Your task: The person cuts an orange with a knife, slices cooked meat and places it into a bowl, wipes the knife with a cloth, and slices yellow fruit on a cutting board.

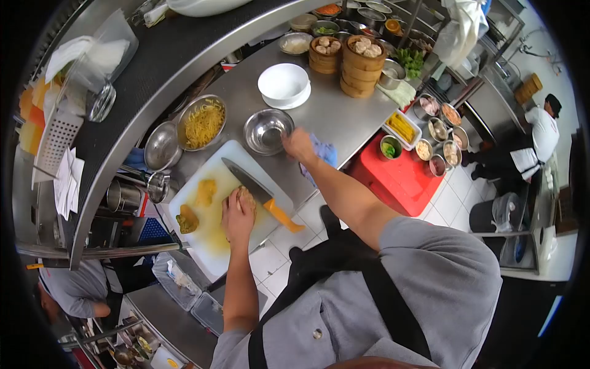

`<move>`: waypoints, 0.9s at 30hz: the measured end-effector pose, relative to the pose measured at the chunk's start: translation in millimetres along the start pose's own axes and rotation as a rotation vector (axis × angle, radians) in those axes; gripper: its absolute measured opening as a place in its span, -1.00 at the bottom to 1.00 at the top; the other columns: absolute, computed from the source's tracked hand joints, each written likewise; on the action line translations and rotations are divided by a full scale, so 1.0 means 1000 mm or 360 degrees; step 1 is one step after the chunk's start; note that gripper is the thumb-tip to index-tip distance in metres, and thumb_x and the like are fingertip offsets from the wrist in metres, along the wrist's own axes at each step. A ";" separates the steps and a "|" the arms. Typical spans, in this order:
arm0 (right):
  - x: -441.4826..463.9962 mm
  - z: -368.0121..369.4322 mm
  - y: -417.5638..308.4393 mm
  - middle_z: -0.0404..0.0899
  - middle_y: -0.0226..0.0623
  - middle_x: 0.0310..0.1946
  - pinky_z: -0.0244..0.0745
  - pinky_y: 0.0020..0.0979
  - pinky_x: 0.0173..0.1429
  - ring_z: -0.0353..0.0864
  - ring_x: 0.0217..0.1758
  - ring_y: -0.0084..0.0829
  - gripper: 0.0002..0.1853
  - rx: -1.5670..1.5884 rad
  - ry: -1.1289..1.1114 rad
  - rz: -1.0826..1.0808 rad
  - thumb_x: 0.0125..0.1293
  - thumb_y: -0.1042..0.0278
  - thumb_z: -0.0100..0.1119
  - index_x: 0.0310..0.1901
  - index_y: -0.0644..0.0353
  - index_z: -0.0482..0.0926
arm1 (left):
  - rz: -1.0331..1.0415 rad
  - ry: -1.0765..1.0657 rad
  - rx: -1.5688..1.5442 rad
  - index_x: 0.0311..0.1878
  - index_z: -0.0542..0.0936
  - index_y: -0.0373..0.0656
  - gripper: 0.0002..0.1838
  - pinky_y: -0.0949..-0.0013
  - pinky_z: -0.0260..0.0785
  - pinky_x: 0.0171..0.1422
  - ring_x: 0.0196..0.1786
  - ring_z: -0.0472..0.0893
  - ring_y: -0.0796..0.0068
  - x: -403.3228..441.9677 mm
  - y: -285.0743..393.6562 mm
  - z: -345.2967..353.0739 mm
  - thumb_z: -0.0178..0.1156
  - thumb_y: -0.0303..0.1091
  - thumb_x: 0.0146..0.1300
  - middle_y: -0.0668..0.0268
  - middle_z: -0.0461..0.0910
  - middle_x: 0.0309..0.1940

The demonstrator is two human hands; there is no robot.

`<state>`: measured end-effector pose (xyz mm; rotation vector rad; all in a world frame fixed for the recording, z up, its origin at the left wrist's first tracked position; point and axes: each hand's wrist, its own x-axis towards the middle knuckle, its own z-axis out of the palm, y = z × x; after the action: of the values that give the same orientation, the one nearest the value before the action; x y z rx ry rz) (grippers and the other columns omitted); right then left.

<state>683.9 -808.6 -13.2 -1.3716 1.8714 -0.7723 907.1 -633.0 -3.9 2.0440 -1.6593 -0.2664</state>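
Observation:
My left hand (237, 215) rests on the white cutting board (212, 169), its fingers closed round a pale lump of food (247, 201). Right beside it lies a large knife (249, 183) with an orange handle. Yellow-green pieces of food (187, 219) and a flatter yellow piece (206, 192) are on the board's left part. My right hand (298, 144) is at the right rim of an empty metal bowl (268, 131), its fingers closed on that rim. A blue cloth (323, 154) lies beneath my right forearm.
Noodles fill a metal bowl (201, 123) behind the board. White bowls (284, 85) and bamboo steamers (361, 67) stand farther back. Small food pots surround a red container (393, 175) at right. One person (544, 132) stands far right; another (77, 286) is at lower left.

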 end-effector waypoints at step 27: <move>-0.162 0.004 0.055 0.64 -0.07 -0.18 0.61 -0.07 -0.11 0.71 -0.18 -0.04 -0.59 -0.0340 -0.0242 -0.1201 0.35 0.06 0.37 -0.06 0.23 0.51 | -0.0026 0.0006 0.0112 0.31 0.53 0.23 -0.56 -0.06 0.60 0.04 0.04 0.69 -0.01 -0.003 -0.007 -0.004 0.09 0.02 0.42 0.18 0.59 0.15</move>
<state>690.8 -637.9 -30.1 -2.2525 1.3244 -0.7955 914.5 -628.0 -4.5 2.1089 -1.6720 -0.2124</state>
